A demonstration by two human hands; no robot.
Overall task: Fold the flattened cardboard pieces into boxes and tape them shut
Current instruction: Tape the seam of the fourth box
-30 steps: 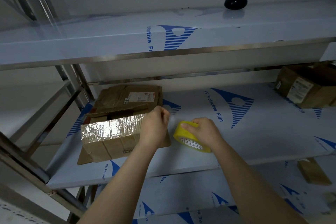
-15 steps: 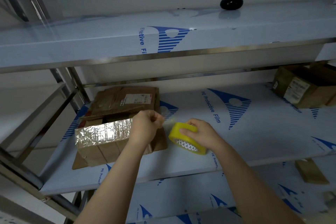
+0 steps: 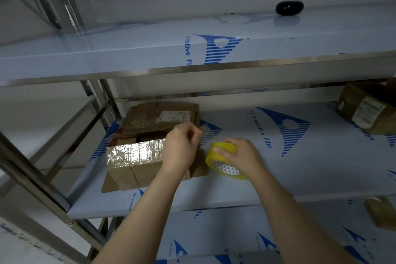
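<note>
Sealing stage, judged barely begun. The right hand (image 3: pixel 240 154) curls round the yellow tape roll (image 3: pixel 222 164), held tilted over the middle shelf (image 3: pixel 310 169) just beside the cardboard box (image 3: pixel 137 169); the left hand (image 3: pixel 182 148) pinches the tape's free end (image 3: pixel 204 129) between thumb and fingertips, near the box's right edge; the box stands erected but its top gapes, a foil-lined flap (image 3: pixel 135 153) folded forward; closing and taping remain; a second carton (image 3: pixel 367 111) lies well apart, far right.

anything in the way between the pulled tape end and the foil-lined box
Nothing visible does. The left hand pinches the tape end at the box's right end; the right hand holds the tape roll.
</note>
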